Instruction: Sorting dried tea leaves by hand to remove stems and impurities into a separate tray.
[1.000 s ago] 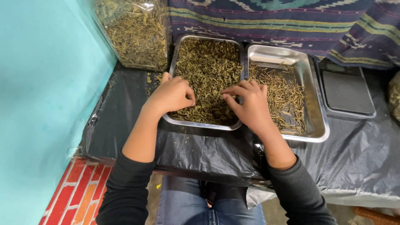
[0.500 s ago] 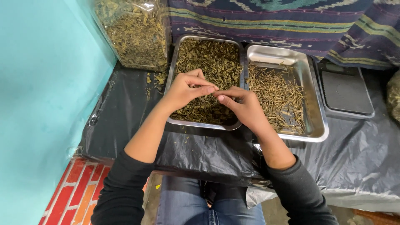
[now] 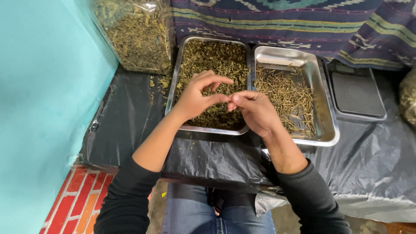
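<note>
The left tray (image 3: 173, 86) was full of dried leaves (image 3: 208, 60), and the right tray (image 3: 325, 108) held only a thin layer of stems (image 3: 286, 95), so lots of leaves looked left to sort. The left hand (image 3: 195, 99) and right hand (image 3: 255, 110) met over the leaf tray, fingertips pinched on a tiny bit, too small to tell. Black plastic sheet (image 3: 130, 130) covered the table, beside a blue wall (image 3: 43, 86).
</note>
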